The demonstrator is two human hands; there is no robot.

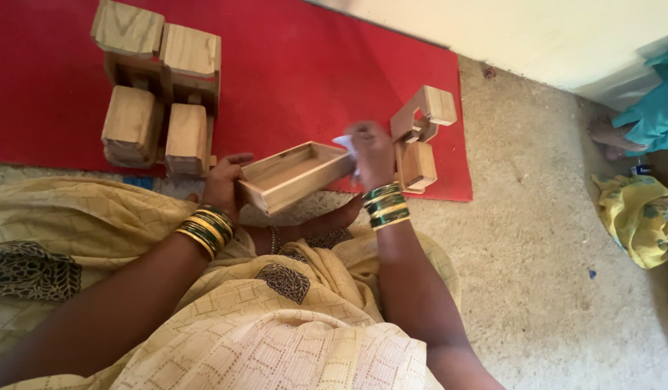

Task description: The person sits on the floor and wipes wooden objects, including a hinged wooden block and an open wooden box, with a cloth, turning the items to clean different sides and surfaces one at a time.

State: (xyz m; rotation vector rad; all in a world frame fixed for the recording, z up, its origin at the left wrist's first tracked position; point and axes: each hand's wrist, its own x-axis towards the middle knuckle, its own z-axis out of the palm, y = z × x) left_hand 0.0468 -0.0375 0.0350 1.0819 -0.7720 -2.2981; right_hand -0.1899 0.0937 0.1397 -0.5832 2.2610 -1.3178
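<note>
A small open wooden tray-like box (294, 175) is held above my lap, between both hands. My left hand (224, 184) grips its near left end. My right hand (371, 153) is at the box's far right end, fingers closed on a small white piece (344, 141) pressed against the wood. Both wrists carry green and gold bangles. Just beyond my right hand, two similar wooden pieces (419, 137) lie on the red mat (305, 65).
A stack of several wooden boxes (157, 87) stands on the mat at the upper left. Yellow patterned cloth (276, 318) covers my lap. Another person's foot (612, 136) and teal garment are at the right, with yellow fabric (641, 217) on the rough floor.
</note>
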